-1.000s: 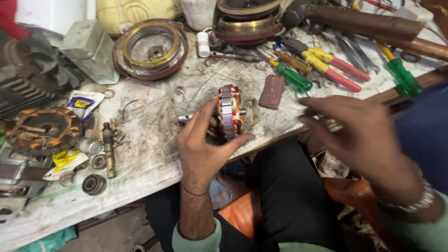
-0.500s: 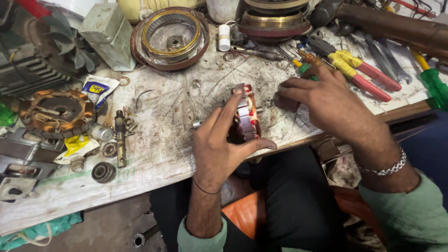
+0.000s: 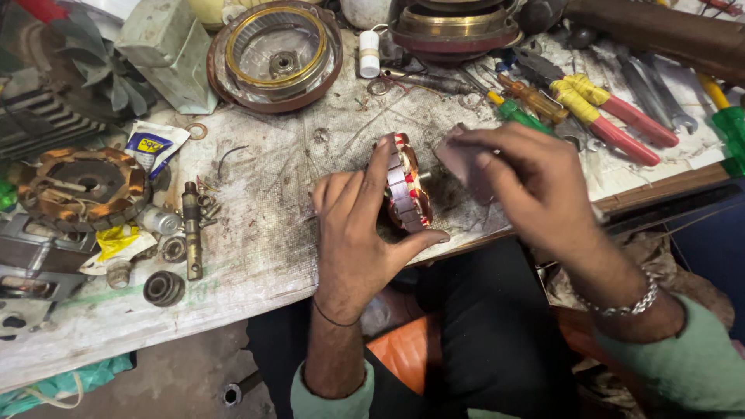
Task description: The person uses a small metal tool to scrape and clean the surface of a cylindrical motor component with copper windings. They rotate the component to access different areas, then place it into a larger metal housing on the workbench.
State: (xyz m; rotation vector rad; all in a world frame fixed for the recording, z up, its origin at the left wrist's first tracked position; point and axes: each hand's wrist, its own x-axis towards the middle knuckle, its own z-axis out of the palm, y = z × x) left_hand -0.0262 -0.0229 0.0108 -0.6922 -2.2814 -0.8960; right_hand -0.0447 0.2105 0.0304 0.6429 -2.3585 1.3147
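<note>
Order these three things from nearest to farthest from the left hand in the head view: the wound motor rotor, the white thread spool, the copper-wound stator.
From the left hand:
1. Wound motor rotor: held between its fingers, at the bench's front edge.
2. White thread spool: farther back, beside the round motor cover.
3. Copper-wound stator: farthest, at the far left.

Red-handled pliers (image 3: 621, 124), round motor cover (image 3: 275, 56)

Pale green long sleeves cover both forearms. The left hand (image 3: 353, 244) wears a thin dark wrist cord; the right hand (image 3: 528, 182), a silver chain-link bracelet. Dark trousers.
</note>
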